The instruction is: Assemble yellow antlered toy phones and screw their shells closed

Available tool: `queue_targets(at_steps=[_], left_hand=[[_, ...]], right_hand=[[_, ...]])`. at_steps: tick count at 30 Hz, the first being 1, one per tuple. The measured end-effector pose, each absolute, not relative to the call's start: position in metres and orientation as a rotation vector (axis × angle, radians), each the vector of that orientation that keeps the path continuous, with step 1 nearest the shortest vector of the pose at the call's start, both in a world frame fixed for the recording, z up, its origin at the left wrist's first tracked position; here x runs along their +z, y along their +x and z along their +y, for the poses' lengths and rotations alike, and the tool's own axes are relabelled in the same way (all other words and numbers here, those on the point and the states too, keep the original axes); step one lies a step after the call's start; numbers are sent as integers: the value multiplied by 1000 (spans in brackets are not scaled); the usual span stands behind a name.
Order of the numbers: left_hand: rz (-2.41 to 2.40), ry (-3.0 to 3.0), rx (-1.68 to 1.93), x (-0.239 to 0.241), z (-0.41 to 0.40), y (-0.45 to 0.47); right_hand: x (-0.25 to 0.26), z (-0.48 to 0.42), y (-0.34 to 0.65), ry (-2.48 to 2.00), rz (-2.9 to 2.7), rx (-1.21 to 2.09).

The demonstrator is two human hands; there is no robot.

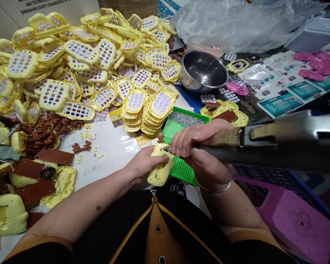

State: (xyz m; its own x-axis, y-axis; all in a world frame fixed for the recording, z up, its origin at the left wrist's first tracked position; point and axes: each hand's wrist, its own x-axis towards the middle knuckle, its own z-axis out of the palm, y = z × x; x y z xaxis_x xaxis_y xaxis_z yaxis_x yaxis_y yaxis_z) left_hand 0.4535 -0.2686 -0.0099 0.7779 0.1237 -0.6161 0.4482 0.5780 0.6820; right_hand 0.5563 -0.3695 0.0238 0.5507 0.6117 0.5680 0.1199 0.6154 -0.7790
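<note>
The yellow shell [161, 171] is lying at the near left edge of the green tray [183, 170], with the left hand [143, 164] closing its fingers and thumb around the shell's left side and pinning it there. The right hand [202, 146] is hovering over the tray, clamping tightly on a screwdriver [264, 156] whose tip is pressing into the shell's top. Screws [185, 119] are lying at the tray's far end, stacked keypad fronts [151, 110] are standing just beyond its far left corner, and a steel bowl [203, 69] is sitting farther beyond the tray.
</note>
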Motion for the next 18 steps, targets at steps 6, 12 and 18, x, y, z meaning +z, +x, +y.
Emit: queue_targets(at_steps=[6, 12, 18], left_hand=[[630, 971, -228, -11, -266, 455], [644, 1123, -185, -12, -266, 447], [373, 1363, -43, -6, -258, 427]], right_hand=[[18, -371, 551, -932, -978, 335], [27, -376, 546, -901, -950, 244], [51, -381, 547, -809, -760, 222]])
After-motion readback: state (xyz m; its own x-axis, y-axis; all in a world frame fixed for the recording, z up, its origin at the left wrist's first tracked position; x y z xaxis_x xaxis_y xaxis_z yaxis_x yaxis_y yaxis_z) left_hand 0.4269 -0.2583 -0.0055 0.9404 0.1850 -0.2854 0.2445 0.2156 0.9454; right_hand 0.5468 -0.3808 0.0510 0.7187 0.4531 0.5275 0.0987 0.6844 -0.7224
